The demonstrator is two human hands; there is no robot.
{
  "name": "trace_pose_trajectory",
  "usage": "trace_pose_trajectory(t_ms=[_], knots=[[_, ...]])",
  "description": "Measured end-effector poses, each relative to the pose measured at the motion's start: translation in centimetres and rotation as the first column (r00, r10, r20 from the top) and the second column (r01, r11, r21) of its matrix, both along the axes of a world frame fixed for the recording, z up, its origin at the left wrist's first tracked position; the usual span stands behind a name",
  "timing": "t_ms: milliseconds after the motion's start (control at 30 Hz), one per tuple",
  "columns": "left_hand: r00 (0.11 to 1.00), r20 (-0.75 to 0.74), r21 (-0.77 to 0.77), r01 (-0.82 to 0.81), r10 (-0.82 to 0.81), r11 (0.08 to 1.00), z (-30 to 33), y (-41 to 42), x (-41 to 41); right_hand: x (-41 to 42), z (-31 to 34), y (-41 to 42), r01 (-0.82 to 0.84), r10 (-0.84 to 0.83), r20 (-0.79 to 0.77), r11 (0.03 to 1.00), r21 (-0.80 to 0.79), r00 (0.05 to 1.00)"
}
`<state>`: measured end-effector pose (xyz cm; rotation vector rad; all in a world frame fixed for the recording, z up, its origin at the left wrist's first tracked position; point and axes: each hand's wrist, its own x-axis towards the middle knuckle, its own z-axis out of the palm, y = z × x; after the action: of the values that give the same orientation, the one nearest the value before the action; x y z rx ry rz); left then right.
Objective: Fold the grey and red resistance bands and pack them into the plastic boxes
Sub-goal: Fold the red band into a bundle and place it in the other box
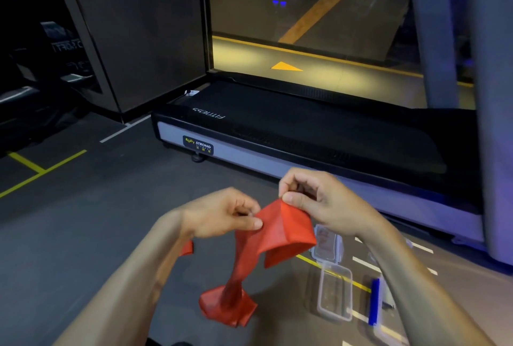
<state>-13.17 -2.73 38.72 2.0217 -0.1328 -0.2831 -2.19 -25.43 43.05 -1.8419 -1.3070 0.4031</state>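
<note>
1. Edge of the red resistance band (pixel 280 234) is being pinched by the left hand (pixel 222 213) and right hand (pixel 316 201), above the floor.
2. Edges should be aligned before creasing.
3. Open plastic box (pixel 334 294) is waiting just right.

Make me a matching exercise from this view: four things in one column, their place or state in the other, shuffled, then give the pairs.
Column one:
1. red resistance band
2. open plastic box
3. treadmill
4. blue-edged lid

Column two:
A. lies on the floor right of the open box
B. pinched at its top edge by the left hand and the right hand, its lower end bunched on the floor
C. stands beyond the hands, with a BODY STRONG label on its frame
D. sits on the floor, nothing inside

Pairs: 1-B, 2-D, 3-C, 4-A
</note>
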Motion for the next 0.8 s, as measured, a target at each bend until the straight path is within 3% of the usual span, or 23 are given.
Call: trace_pose_trajectory(t_ms=[100,267,567,667,733,800], knots=[[0.999,-0.033,0.072,-0.011,0.014,0.997,-0.5,0.7,0.0,0.4,0.1,-0.5,0.038,-0.034,0.077,0.998,-0.052,0.996],[0.996,0.032,-0.044,-0.078,0.080,0.996,-0.2,0.9,0.3,1.5,-0.7,-1.3,0.119,-0.110,0.113,0.990,-0.072,0.988],[0.980,0.160,-0.214,-0.085,0.120,0.973,1.5,0.2,-0.2,2.2,-0.7,-2.0,0.123,-0.124,0.031,0.992,0.029,0.992],[0.936,0.278,-0.220,-0.156,0.215,0.963,2.9,-0.2,-0.6,2.0,-0.6,-1.9,0.113,-0.108,-0.057,0.990,0.089,0.992],[0.869,0.409,-0.166,-0.229,0.278,0.959,4.0,0.1,-1.0,1.6,-0.2,-1.5,0.104,-0.089,-0.101,0.982,0.156,0.991],[0.818,0.532,0.094,-0.315,0.220,0.945,4.6,0.4,-0.9,1.7,-0.3,-1.3,0.112,-0.100,-0.075,0.979,0.169,0.992]])
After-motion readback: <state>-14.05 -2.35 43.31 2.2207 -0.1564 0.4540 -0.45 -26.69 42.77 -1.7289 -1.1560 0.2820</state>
